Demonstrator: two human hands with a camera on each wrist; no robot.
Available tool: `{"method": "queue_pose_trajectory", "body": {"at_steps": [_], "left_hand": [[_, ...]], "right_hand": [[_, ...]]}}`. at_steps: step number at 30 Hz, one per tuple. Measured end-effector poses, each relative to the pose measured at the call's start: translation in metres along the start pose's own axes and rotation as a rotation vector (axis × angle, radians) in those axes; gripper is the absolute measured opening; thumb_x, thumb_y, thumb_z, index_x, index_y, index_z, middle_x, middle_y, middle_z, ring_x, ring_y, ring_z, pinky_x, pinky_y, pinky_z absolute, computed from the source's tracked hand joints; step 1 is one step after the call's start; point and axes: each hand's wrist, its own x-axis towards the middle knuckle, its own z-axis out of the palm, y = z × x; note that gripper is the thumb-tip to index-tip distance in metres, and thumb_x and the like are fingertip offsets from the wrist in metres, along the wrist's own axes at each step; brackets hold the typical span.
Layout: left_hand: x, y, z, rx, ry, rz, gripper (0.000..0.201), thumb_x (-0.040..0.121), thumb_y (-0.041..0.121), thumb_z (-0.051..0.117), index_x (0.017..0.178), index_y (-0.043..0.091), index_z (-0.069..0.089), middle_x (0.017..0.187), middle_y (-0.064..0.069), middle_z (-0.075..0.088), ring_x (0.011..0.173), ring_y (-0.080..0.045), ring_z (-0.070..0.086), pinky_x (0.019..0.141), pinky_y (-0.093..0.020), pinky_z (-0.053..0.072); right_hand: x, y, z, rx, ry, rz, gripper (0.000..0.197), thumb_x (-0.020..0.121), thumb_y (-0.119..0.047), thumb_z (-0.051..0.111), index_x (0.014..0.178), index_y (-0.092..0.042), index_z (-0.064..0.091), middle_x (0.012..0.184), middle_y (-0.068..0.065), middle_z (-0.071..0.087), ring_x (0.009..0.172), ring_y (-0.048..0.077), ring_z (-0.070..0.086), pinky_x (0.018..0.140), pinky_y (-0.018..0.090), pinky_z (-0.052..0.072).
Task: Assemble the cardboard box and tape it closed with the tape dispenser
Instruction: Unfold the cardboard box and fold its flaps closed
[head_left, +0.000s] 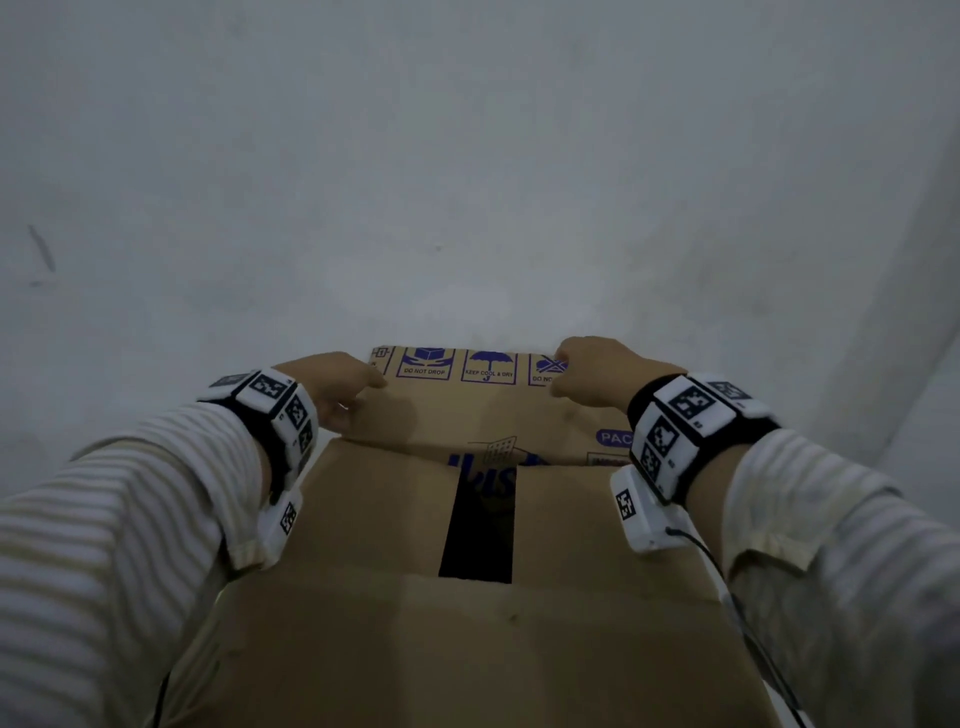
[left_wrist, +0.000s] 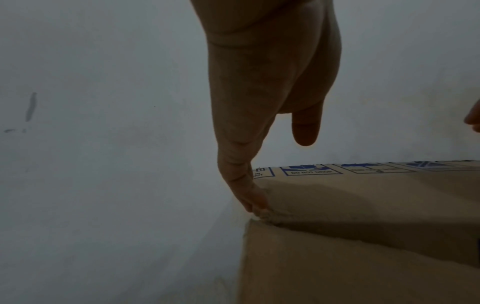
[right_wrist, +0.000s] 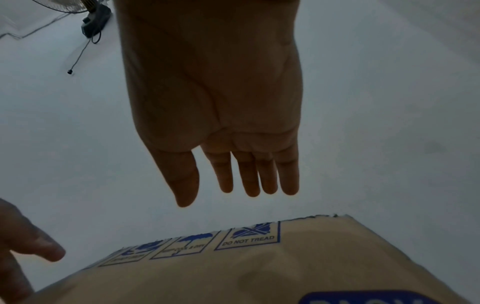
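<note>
A brown cardboard box (head_left: 571, 535) with blue printing stands on the white floor. Its two side flaps lie folded in, with a dark gap (head_left: 478, 525) between them. The near flap (head_left: 467, 649) lies toward me. The far flap (head_left: 467, 410), printed with handling symbols, stands tilted up. My left hand (head_left: 337, 389) touches that flap's left edge; its index finger (left_wrist: 246, 185) presses near the fold and its thumb hangs free. My right hand (head_left: 597, 371) is at the flap's right end, and its straight fingers (right_wrist: 246, 174) hover just above the cardboard. No tape dispenser is in view.
White floor (head_left: 467, 182) surrounds the box on all sides. A dark scuff mark (head_left: 41, 249) lies at the far left. In the right wrist view, a fan base (right_wrist: 94, 18) with a trailing cable (right_wrist: 80, 53) sits farther off.
</note>
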Motion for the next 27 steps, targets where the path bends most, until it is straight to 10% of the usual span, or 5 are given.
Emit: {"method": "queue_pose_trajectory", "body": {"at_steps": [4,11,16,20,27], "left_hand": [[-0.005,-0.004,-0.011,-0.028,0.035,0.04,0.032,0.096,0.025,0.048,0.124,0.01,0.053,0.084,-0.008,0.053,0.066,-0.023,0.049,0.069,-0.034,0.043],[-0.027,-0.01,-0.045,-0.157,0.023,0.157,0.021,0.093,0.023,0.054,0.11,0.012,0.059,0.103,-0.007,0.054,0.077,-0.022,0.048,0.077,-0.036,0.041],[-0.054,-0.025,-0.057,-0.179,0.003,0.342,0.007,0.093,0.021,0.052,0.093,0.017,0.058,0.108,-0.005,0.06,0.097,-0.021,0.056,0.086,-0.035,0.039],[-0.076,-0.053,-0.056,-0.021,-0.05,0.453,0.017,0.091,0.023,0.057,0.103,0.013,0.063,0.118,-0.007,0.061,0.113,-0.024,0.053,0.089,-0.033,0.04],[-0.112,-0.115,-0.045,0.33,-0.108,0.593,0.038,0.095,0.027,0.052,0.132,0.019,0.053,0.14,-0.005,0.049,0.12,-0.018,0.047,0.098,-0.028,0.036]], "right_hand": [[-0.011,-0.008,-0.003,0.011,0.039,0.02,0.051,0.092,-0.028,0.05,0.139,-0.014,0.035,0.14,0.01,0.039,0.115,0.029,0.048,0.092,0.036,0.042],[-0.039,-0.031,-0.016,-0.053,0.316,0.023,0.066,0.092,-0.032,0.051,0.148,-0.02,0.02,0.155,0.012,0.022,0.144,0.033,0.016,0.116,0.057,0.005],[-0.067,-0.051,-0.017,-0.154,0.242,-0.008,0.017,0.093,-0.018,0.047,0.091,-0.007,0.06,0.098,0.012,0.064,0.082,0.027,0.055,0.079,0.036,0.047],[-0.09,-0.062,-0.016,-0.325,0.09,0.038,0.041,0.095,-0.017,0.048,0.055,-0.009,0.046,0.055,0.003,0.043,0.048,0.017,0.038,0.047,0.025,0.031],[-0.126,-0.096,0.02,-0.429,-0.181,0.119,0.034,0.09,-0.035,0.06,0.073,-0.007,0.055,0.067,0.003,0.051,0.067,0.023,0.051,0.076,0.035,0.046]]}}
